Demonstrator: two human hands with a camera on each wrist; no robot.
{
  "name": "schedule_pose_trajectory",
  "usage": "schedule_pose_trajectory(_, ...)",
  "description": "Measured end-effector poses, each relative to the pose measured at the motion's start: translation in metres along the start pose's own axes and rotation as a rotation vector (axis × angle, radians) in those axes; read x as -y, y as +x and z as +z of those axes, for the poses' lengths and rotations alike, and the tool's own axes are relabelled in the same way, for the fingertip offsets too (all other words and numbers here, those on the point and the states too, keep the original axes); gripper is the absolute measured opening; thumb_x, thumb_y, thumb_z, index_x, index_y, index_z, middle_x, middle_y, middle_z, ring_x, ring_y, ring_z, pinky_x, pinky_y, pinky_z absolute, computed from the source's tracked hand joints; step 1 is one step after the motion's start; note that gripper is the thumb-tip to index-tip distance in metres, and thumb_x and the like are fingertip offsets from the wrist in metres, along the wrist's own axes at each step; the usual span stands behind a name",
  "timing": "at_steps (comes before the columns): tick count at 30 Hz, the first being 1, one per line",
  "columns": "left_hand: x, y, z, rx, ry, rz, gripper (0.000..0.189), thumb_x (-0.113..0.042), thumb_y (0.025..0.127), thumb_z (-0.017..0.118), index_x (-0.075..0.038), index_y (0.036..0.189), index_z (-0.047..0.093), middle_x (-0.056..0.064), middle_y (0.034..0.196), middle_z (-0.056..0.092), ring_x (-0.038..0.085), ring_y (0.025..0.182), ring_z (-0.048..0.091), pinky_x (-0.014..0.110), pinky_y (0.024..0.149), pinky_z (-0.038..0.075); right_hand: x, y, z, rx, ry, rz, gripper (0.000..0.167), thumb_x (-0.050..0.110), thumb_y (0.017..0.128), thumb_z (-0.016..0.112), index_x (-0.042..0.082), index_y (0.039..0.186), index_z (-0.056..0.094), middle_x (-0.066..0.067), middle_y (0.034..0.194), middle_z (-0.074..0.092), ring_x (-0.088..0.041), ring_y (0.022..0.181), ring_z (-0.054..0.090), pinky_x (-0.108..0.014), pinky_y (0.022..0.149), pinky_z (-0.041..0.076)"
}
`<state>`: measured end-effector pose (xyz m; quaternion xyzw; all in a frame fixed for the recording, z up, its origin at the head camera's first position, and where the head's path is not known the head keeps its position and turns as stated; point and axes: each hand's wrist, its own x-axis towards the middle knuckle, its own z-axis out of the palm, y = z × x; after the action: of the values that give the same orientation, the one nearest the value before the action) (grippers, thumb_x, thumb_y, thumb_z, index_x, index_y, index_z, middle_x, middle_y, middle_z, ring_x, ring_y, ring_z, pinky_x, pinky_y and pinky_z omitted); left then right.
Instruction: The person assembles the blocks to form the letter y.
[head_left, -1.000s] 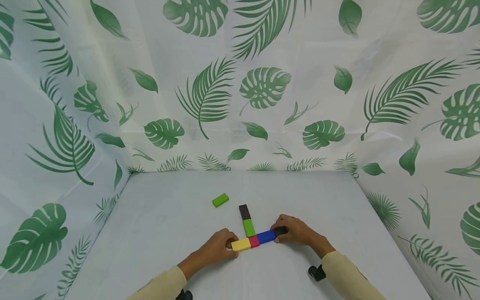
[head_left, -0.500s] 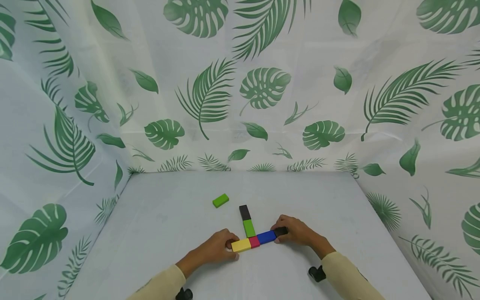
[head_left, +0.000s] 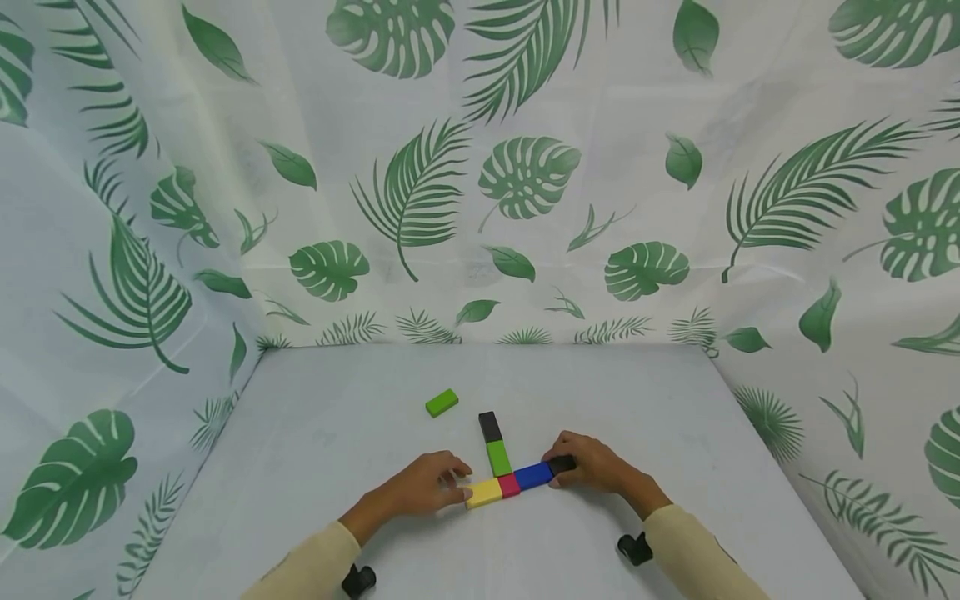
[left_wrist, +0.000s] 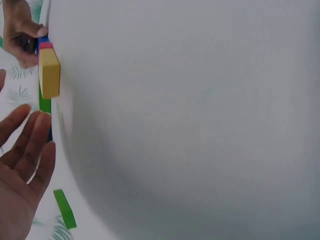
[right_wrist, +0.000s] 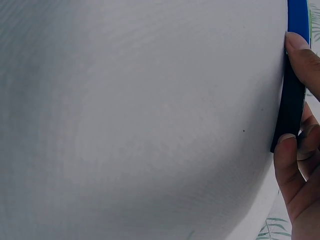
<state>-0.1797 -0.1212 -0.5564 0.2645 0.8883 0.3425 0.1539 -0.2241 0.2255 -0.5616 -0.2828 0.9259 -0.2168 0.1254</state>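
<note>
A row of coloured blocks lies on the white table: a yellow block [head_left: 483, 493], a red block [head_left: 509, 484], a blue block [head_left: 533, 475] and a black block [head_left: 562, 464]. From the red one, a green block [head_left: 498, 458] and another black block [head_left: 491, 427] run away toward the back. My left hand [head_left: 426, 485] is beside the yellow block's left end, fingers spread apart; in the left wrist view its fingers [left_wrist: 34, 145] are loosely extended with nothing between them. My right hand [head_left: 594, 462] grips the black block at the row's right end, thumb and fingers along its sides.
A loose green block [head_left: 442, 403] lies behind and left of the row. The white table [head_left: 637, 400] is enclosed by leaf-patterned cloth [head_left: 525, 283] at the back and sides. Dark wrist devices sit under both sleeves.
My left hand has let go of the yellow block's end and drawn slightly left, its fingers opening. The right hand and the blocks stay about where they were.
</note>
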Motion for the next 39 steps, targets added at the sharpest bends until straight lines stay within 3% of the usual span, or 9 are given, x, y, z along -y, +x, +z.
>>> schedule_pose_trajectory(7, 0.011, 0.003, -0.018, -0.089, 0.004, 0.062, 0.041, -0.044, 0.097, 0.063, -0.013, 0.123, 0.067, -0.002, 0.115, 0.068, 0.012, 0.103, 0.063, 0.036, 0.089, 0.054, -0.002, 0.0, 0.001, 0.001, -0.006, -0.008, 0.034, 0.039, 0.083, 0.081, 0.025, 0.113, 0.076, 0.012, 0.105, 0.06, -0.009, 0.098, 0.054, -0.031, 0.086, 0.05)
schedule_pose_trajectory(19, 0.031, 0.02, -0.039, -0.28, -0.039, 0.063, 0.042, -0.037, 0.093, 0.072, -0.006, 0.122, 0.067, 0.01, 0.115, 0.068, 0.023, 0.105, 0.065, 0.046, 0.092, 0.054, -0.006, 0.0, 0.001, 0.003, 0.02, -0.013, 0.034, 0.041, 0.083, 0.081, 0.026, 0.113, 0.076, 0.013, 0.104, 0.059, -0.008, 0.097, 0.054, -0.029, 0.085, 0.049)
schedule_pose_trajectory(30, 0.044, 0.043, -0.05, -0.433, -0.078, -0.074, 0.039, -0.033, 0.089, 0.077, -0.007, 0.118, 0.068, 0.01, 0.112, 0.066, 0.025, 0.106, 0.063, 0.048, 0.093, 0.052, -0.005, 0.0, 0.0, -0.004, 0.024, -0.018, 0.034, 0.039, 0.083, 0.081, 0.025, 0.113, 0.076, 0.012, 0.104, 0.059, -0.008, 0.097, 0.054, -0.03, 0.085, 0.049)
schedule_pose_trajectory(34, 0.047, 0.05, -0.051, -0.452, -0.095, -0.147, 0.036, -0.031, 0.088, 0.078, -0.009, 0.115, 0.069, 0.006, 0.11, 0.066, 0.024, 0.106, 0.063, 0.045, 0.091, 0.053, -0.005, 0.0, 0.001, 0.0, 0.022, -0.018, 0.035, 0.041, 0.083, 0.081, 0.026, 0.113, 0.076, 0.013, 0.104, 0.059, -0.008, 0.097, 0.053, -0.029, 0.084, 0.048)
schedule_pose_trajectory(39, 0.05, 0.058, -0.053, -0.451, -0.086, -0.177, 0.037, -0.029, 0.089, 0.077, -0.007, 0.117, 0.068, 0.008, 0.112, 0.065, 0.025, 0.106, 0.063, 0.044, 0.09, 0.053, -0.005, 0.0, 0.0, -0.001, 0.018, -0.021, 0.035, 0.041, 0.083, 0.081, 0.025, 0.113, 0.076, 0.012, 0.104, 0.06, -0.008, 0.096, 0.053, -0.03, 0.084, 0.048)
